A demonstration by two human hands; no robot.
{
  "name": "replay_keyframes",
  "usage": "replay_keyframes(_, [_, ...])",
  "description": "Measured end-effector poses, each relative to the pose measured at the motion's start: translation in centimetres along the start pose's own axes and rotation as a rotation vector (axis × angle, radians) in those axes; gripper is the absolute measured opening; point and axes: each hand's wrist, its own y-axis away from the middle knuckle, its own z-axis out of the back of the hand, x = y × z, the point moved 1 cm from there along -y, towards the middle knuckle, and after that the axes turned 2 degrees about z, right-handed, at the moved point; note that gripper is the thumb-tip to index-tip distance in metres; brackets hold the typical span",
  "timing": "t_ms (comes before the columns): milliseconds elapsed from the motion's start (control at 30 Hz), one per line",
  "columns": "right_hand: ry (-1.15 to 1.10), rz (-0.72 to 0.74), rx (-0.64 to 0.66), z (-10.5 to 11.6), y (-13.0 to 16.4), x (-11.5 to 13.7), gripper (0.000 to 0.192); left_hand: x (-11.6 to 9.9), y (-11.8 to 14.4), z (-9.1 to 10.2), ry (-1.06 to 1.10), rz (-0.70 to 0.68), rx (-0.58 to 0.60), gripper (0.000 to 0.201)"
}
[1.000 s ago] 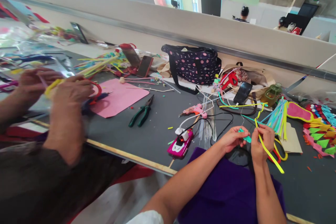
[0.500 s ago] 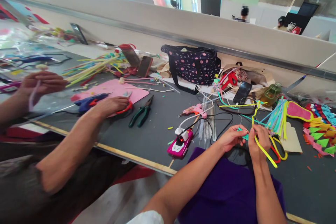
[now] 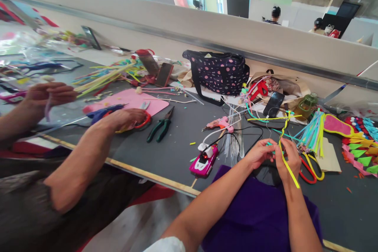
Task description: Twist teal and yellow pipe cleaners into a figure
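My left hand (image 3: pixel 261 154) is closed in a pinch on a small teal fuzzy piece (image 3: pixel 271 144), mostly covered by the fingers. Right beside it, my right hand (image 3: pixel 287 160) pinches a twisted yellow pipe cleaner (image 3: pixel 290 172); its lower end lies across the back of the hand and its upper part rises above the fingers. A thin wire loop stands near the fingertips. Beneath my forearms lies a dark purple cloth (image 3: pixel 251 208). Scissors with red and yellow handles (image 3: pixel 308 174) rest just right of my right hand.
A pink glue gun (image 3: pixel 220 124), a magenta power strip (image 3: pixel 204 162) and wire stems (image 3: pixel 233 141) lie left of my hands. Pliers (image 3: pixel 161 126) lie farther left. A tassel of pipe cleaners (image 3: pixel 315 132) is at right. At left, a co-worker's hand (image 3: pixel 130 119) is over scissors.
My right hand has shifted slightly left, closer to my left hand. The yellow pipe cleaner's lower end has swung left with it. More of the red and yellow scissors shows.
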Motion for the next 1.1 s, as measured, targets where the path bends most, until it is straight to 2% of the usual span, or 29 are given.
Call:
replay_keyframes(400, [-0.392,-0.243,-0.006,-0.3,-0.2,-0.1,0.028,-0.3,0.0,-0.1,-0.117,-0.007,-0.026,0.038])
replay_keyframes(567, [-0.509,-0.333,0.000,-0.7,0.1,-0.5,0.030,-0.3,0.2,-0.4,-0.116,-0.015,0.024,0.039])
replay_keyframes(667, [-0.498,-0.339,0.027,-1.0,0.3,-0.7,0.034,-0.2,0.2,-0.4,-0.076,-0.008,0.033,0.040])
replay_keyframes(900, [-0.370,-0.234,0.056,-0.9,0.0,-0.7,0.043,-0.2,-0.1,-0.2,-0.062,-0.101,-0.071,0.039])
replay_keyframes(1000, [-0.401,-0.194,-0.051,-0.3,-0.1,-0.5,0.048,-0.2,-0.2,-0.2,-0.089,-0.153,-0.145,0.041])
replay_keyframes(1100, [-0.341,-0.146,-0.271,0.8,-0.1,-0.3,0.045,-0.2,-0.2,-0.3,-0.113,-0.212,-0.218,0.043])
